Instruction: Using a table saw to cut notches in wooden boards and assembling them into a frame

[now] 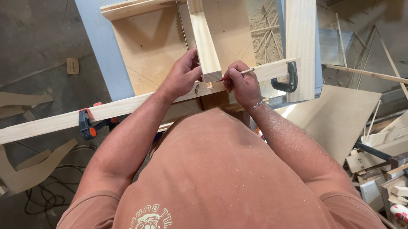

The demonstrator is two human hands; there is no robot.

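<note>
Nearest the camera: orange shirt (228,178), filling the lower middle of the view, both forearms reaching up and away from it, dusted with sawdust.

Left side, mid-distance: clamp (88,123), black with orange parts, gripping a long rail (45,125) that runs from the lower left edge up to the right across the saw table. Black cable (45,196) on the floor below it; curved offcuts (32,169) lie flat on the floor beside.

Right side, mid-distance: scrap pile (392,161) of short boards and strips, loosely heaped; plywood sheet (335,116) lying flat beside it.

At the hands: left hand (183,75), fingers curled against the left face of an upright board (206,45), steadying it where its end meets the rail. Right hand (244,86), closed in a writing pinch around a pencil (238,74), tip pointing left at the board's near end; thin bracelet at the wrist. Board stands on edge, running away from the person across a plywood sled (151,44).

Beyond the hands: black handle (288,77) just right of the right hand, at the rail's far end. Saw blade (182,27), thin, toothed, rising through the sled just left of the board. Sled's far fence across the top. Blue-grey table (97,26) under the sled. Loose thin strips (379,75) farther right, lying at angles.
</note>
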